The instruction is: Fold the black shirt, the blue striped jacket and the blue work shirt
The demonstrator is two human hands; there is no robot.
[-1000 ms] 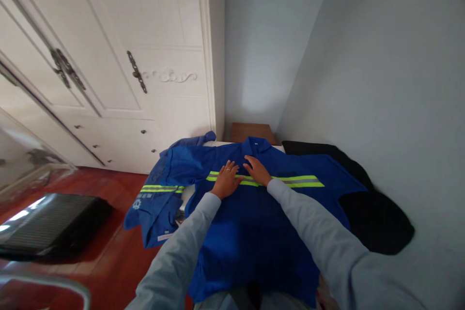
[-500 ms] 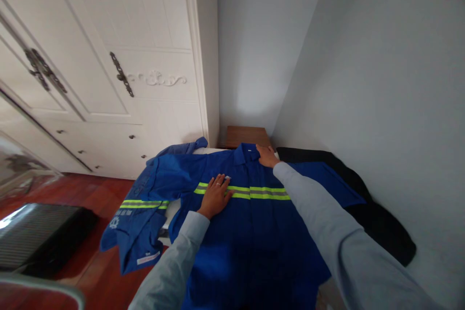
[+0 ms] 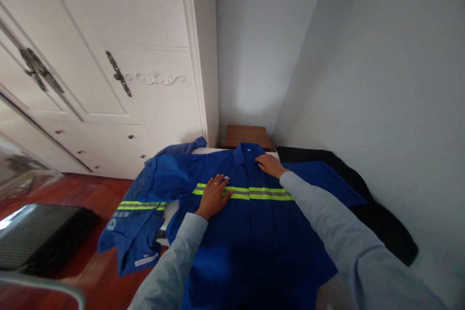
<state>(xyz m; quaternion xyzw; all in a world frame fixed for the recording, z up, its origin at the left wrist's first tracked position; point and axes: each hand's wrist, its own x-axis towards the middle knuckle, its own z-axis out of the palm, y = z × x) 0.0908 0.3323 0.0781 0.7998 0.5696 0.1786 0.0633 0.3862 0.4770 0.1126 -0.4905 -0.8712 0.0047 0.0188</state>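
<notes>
A blue work jacket with a yellow-green and grey reflective stripe lies spread out, collar at the far end. Flat on its chest, over the stripe, rests my left hand, fingers spread and a ring on one of them. My right hand touches the jacket just below the collar, its fingers stretched out and slightly bent on the cloth. Under the jacket's left sleeve is another blue work garment with a similar stripe and white markings, hanging over the edge.
A white wardrobe with dark handles stands at the left. Behind the collar is a brown wooden piece of furniture. Black cloth lies along the grey wall at the right. A dark ribbed case sits on the red wooden floor.
My right hand has moved slightly down from the collar's edge onto the jacket front. My left hand stays on the stripe. The view has shifted a little.
</notes>
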